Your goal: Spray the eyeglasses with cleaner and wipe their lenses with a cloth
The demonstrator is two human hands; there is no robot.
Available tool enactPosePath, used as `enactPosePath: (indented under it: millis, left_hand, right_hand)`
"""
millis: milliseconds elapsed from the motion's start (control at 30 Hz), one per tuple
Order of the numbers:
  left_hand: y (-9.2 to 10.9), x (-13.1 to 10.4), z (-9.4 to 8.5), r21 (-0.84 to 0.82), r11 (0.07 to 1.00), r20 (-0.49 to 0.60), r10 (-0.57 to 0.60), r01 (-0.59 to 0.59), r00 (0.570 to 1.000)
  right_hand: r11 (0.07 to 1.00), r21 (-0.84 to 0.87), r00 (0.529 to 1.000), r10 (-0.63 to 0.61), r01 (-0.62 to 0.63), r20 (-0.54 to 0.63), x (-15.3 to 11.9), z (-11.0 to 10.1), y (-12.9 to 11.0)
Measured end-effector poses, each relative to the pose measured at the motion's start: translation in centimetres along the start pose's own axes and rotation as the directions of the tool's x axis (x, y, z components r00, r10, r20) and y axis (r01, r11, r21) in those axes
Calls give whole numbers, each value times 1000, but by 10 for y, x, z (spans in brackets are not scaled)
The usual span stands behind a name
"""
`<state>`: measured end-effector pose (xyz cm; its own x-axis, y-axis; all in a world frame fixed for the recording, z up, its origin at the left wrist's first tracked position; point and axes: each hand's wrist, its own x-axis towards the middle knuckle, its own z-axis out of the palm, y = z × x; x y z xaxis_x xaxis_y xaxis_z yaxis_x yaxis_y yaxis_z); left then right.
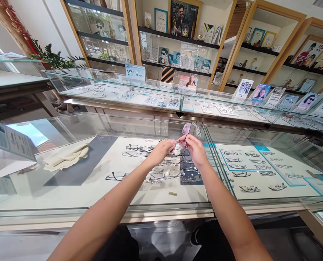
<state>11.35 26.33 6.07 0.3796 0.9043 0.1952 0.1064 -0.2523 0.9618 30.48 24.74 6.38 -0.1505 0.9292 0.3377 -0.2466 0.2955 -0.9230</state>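
Observation:
Above the glass counter top I hold up a pair of eyeglasses (187, 128) with a pinkish lens and a dark temple pointing down. My right hand (196, 149) is closed on it, thumb and fingers pinching the frame just below the lens. Close beside it, my left hand (161, 151) is closed in a pinch, its fingertips almost meeting the right ones; what lies between them is too small to make out. Beneath my forearms are eyeglasses with dark frames (115, 176). A small yellowish-green piece (172, 193) is near the counter's front.
A cream cloth (66, 157) lies on the left over a grey mat (69, 175). Leaflets (12, 139) stand at the far left. Rows of eyeglasses (250, 189) fill the right-hand case. Another glass showcase (118, 92) and wooden-framed shelves (177, 32) are behind.

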Motion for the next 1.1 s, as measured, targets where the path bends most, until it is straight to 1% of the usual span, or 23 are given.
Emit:
enactPosePath:
  millis: [133,267,333,433,567,700,800,900,967,1100]
  left_hand:
    - [1,2,-5,-178,984,-48,6,-14,999]
    - [5,1,-13,-340,937,-152,33,-83,988]
    - [9,1,-18,-361,921,-232,65,-148,971]
    - [13,2,-28,-357,901,-350,115,-246,930]
    - [16,4,-44,-380,866,-442,138,-325,886]
    - [21,2,-53,-329,874,-494,163,-357,854]
    - [25,0,-53,-306,881,-528,157,-360,834]
    - [25,0,-54,-283,880,-543,181,-382,820]
    - [23,0,-55,-290,873,-535,192,-392,823]
    - [23,0,-57,-373,856,-481,153,-359,863]
  right_hand:
    - [1000,6,1000,13,-13,-16,0,0,-1]
    - [1000,7,1000,10,-10,-24,1,-1,-1]
    - [1000,8,1000,7,-7,-29,1,-2,0]
    - [1000,6,999,13,-13,-34,2,-3,0]
    - [1000,10,1000,15,-14,-25,1,-4,1]
    - [1000,-5,999,17,-18,-27,1,-4,1]
    - [1000,-17,999,23,-24,-29,1,-4,1]
    - [999,-12,999,31,-31,-27,1,-3,1]
    - [999,-9,999,32,-33,-26,0,-3,1]
    - [1000,-5,999,31,-31,-21,0,-3,-1]
